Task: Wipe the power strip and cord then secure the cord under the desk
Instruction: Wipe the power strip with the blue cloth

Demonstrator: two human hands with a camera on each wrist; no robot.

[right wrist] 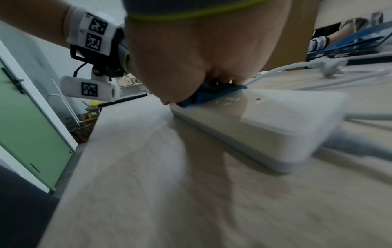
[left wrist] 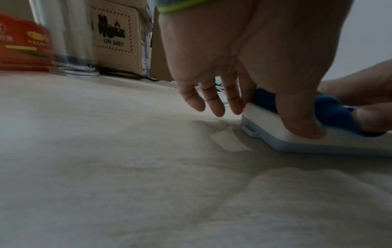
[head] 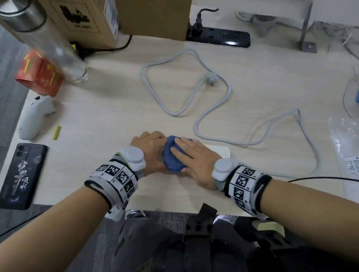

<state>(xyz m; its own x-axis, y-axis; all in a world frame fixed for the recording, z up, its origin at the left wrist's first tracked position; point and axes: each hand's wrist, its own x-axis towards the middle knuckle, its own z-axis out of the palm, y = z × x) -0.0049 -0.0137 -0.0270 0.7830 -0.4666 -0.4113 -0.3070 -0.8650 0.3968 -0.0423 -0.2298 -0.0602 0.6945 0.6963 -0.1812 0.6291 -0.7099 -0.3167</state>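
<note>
1. At far left on the surface (head: 110, 110) I see a black phone (head: 21, 175), a white handheld device (head: 33, 117), a small yellow-green stick (head: 56, 133), a red carton (head: 39, 73) and a clear bottle (head: 50, 38) in front of a cardboard box (head: 81, 18).
2. My left hand (head: 149, 150) has its grip closed round the left end of the white power strip (left wrist: 297, 141): in the left wrist view the thumb presses the near top edge, one fingertip touches the far corner, and the other fingers hang loose just off it.
3. The power strip lies flat near the front edge of the surface, mostly hidden under both hands.
4. My right hand (head: 191, 158) lies with straight fingers flat on a blue cloth (head: 171, 157), pressing it onto the strip's top.
5. The grey cord (head: 215, 121) runs from the strip's right end in loose loops across the surface, its plug (head: 210, 78) lying free.
6. Behind it sits a black power strip (head: 219, 37) with one black plug in it.
7. At far right lies a clear plastic bag (head: 354, 147).
</note>
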